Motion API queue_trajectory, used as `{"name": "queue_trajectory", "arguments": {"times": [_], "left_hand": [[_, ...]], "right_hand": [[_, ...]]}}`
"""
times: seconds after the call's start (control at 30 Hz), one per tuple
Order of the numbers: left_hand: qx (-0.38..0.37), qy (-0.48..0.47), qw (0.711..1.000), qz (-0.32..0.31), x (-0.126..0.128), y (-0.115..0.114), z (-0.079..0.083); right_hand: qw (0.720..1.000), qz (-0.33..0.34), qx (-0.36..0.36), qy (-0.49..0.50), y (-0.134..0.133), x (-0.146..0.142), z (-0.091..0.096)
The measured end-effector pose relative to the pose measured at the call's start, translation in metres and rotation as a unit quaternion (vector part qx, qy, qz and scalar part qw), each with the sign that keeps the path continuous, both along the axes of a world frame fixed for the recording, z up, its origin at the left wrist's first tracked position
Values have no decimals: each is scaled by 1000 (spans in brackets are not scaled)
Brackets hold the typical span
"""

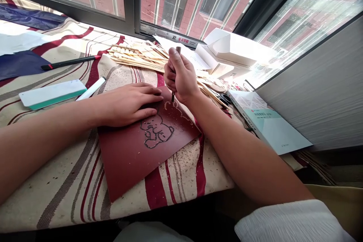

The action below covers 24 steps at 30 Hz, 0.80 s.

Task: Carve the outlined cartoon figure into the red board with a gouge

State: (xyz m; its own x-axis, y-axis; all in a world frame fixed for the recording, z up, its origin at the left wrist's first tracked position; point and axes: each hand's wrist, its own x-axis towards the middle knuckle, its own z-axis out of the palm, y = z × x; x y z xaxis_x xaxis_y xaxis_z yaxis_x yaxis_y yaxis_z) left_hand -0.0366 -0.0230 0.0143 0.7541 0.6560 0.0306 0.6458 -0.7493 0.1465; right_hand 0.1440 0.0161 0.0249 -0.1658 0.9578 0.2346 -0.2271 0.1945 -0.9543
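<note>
A dark red board [124, 162] lies at an angle on the striped cloth. Carved into it is a dark-lined cartoon animal [159, 130], and a paler carved outline [181, 109] runs beside it. My left hand [133, 102] rests flat on the board's upper left part, fingers stretched out. In my right fist [181, 73] is a slim carving tool [172, 96], held upright with the thumb near its top. Its lower end is at the board's surface by the pale outline. Small crumbs lie around the carved lines.
Thin wooden strips [133, 55] lie behind my hands, beside a white box [227, 51]. A book [269, 121] and black scissors [225, 100] lie to the right. Left are a white-and-green block [53, 92], a white marker [92, 87] and a black-and-red pen [70, 61]. Windows stand behind.
</note>
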Motion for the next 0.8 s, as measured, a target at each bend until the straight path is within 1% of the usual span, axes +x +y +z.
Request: {"name": "queue_trajectory", "arguments": {"times": [0.13,0.23,0.37,0.43,0.47,0.5,0.57,0.63,0.67,0.73,0.8], "left_hand": [[-5,3,1000,5,0,-2,2],[-14,4,1000,8,1,-2,2],[-17,-22,1000,8,2,-1,-4],[-11,-44,999,6,2,0,-8],[-8,-52,999,6,2,0,-10],[-8,-57,998,7,3,0,-11],[-15,-55,998,15,3,-1,-11],[-24,-49,998,19,4,-3,-10],[-25,-49,998,19,4,-3,-9],[-20,-55,998,14,5,-3,-8],[-14,-53,998,11,5,-3,-8]], "right_hand": [[1000,-1,4,2,1,-1,-1],[1000,-14,7,10,3,-1,-3],[998,-56,22,3,6,-6,-9],[996,-77,39,-16,6,-10,-12],[995,-77,51,-31,5,-11,-13],[995,-62,64,-51,4,-13,-14],[993,2,79,-88,0,-12,-12],[991,61,59,-100,-2,-8,-9],[992,75,38,-93,-2,-5,-7],[995,76,-3,-66,-1,2,-5],[997,64,-20,-39,3,6,-5]]}}
